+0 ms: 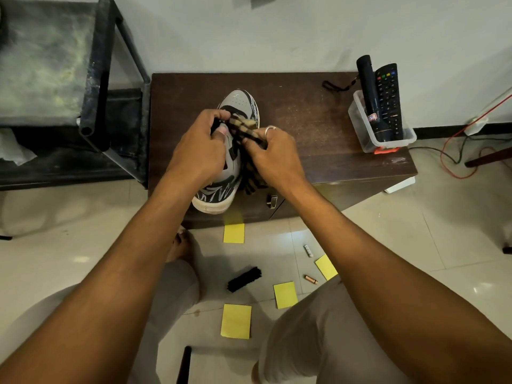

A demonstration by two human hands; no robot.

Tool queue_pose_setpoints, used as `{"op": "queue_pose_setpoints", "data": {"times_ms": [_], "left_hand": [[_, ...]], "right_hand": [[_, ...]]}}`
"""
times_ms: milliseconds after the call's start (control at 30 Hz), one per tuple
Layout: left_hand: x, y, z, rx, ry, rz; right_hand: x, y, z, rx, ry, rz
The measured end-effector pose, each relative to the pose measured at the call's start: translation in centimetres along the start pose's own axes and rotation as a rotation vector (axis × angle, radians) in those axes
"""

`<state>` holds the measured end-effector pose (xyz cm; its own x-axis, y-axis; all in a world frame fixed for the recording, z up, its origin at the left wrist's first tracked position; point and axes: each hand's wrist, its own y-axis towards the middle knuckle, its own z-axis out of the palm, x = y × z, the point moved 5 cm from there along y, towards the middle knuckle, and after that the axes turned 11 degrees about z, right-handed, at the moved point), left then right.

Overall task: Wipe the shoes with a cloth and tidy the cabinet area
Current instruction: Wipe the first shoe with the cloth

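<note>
A grey and black sneaker [240, 102] with a white sole lies on the dark wooden cabinet top [313, 126], toe pointing away, heel over the front edge. My left hand [199, 145] grips the shoe at its middle, fingers curled over its upper. My right hand [273, 153] holds a black and tan checked cloth [250, 128] against the shoe's right side. The cloth's loose end [253, 180] hangs below my right hand. Much of the shoe's middle is hidden by both hands.
A clear plastic box [360, 126] at the cabinet's right end holds a black torch [368, 81] and a remote control [389, 101]. A black metal rack [102, 79] stands at the left. On the tiled floor lie yellow notes [235, 321], a black brush [243, 279], two batteries [310, 279].
</note>
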<state>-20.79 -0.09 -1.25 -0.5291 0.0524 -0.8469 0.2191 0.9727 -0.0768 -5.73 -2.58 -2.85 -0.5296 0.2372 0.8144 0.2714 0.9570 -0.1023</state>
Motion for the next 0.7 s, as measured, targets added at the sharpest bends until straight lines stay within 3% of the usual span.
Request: {"op": "queue_pose_setpoints", "data": {"times_ms": [167,300,433,567,700], "left_hand": [[0.3,0.1,-0.4,-0.052,-0.005,0.005],[-0.2,0.0,0.0,-0.034,0.018,-0.007],[0.3,0.1,-0.4,-0.065,-0.015,0.002],[0.2,0.2,0.0,-0.042,-0.005,-0.001],[0.6,0.2,-0.3,-0.064,-0.039,0.007]], "right_hand": [[1.5,-2.0,1.1,0.05,0.024,-0.095],[0.1,-0.2,0.3,-0.033,0.023,0.05],[1.8,-1.7,1.3,0.03,-0.017,-0.064],[0.4,0.0,0.3,-0.06,-0.006,0.029],[1.6,-1.5,1.3,0.033,-0.024,-0.088]]}}
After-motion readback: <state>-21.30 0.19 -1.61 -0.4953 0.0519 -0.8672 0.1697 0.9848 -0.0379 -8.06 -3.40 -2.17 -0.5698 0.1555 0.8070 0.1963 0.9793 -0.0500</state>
